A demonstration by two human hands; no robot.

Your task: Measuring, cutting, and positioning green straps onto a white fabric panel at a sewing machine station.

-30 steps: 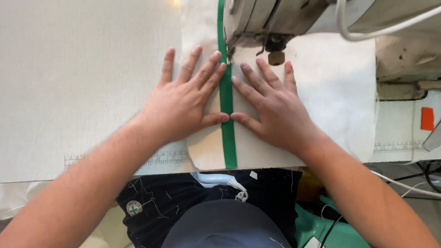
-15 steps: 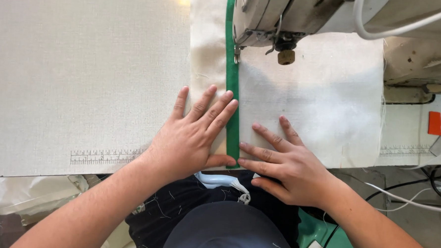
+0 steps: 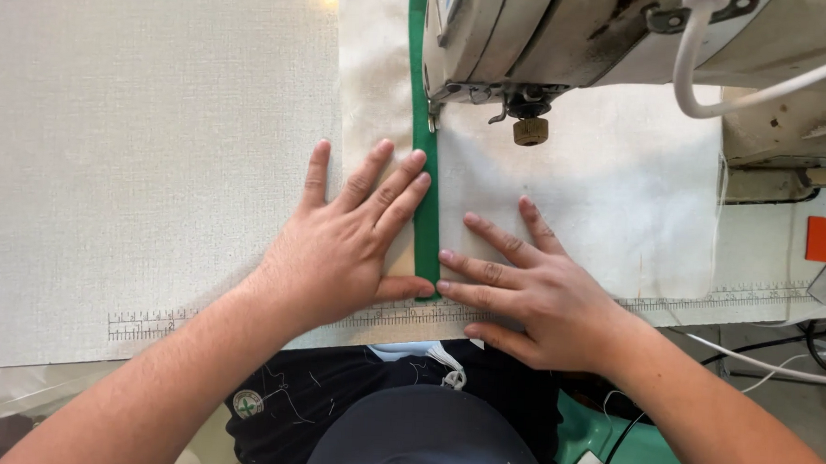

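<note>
From the head view, the left hand (image 3: 343, 247) lies flat, fingers spread, on the cream woven fabric (image 3: 581, 211) — just left of the narrow green binding strip (image 3: 425, 214). The right hand (image 3: 536, 293) presses flat, open, right of the strip, below the grey sewing machine (image 3: 552, 34).

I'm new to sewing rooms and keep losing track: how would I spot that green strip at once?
Start at the grey sewing machine at the top. The green strip runs straight down from under it, across the cream fabric, between the left hand and right hand. It is the only bright green, narrow band there.
</note>
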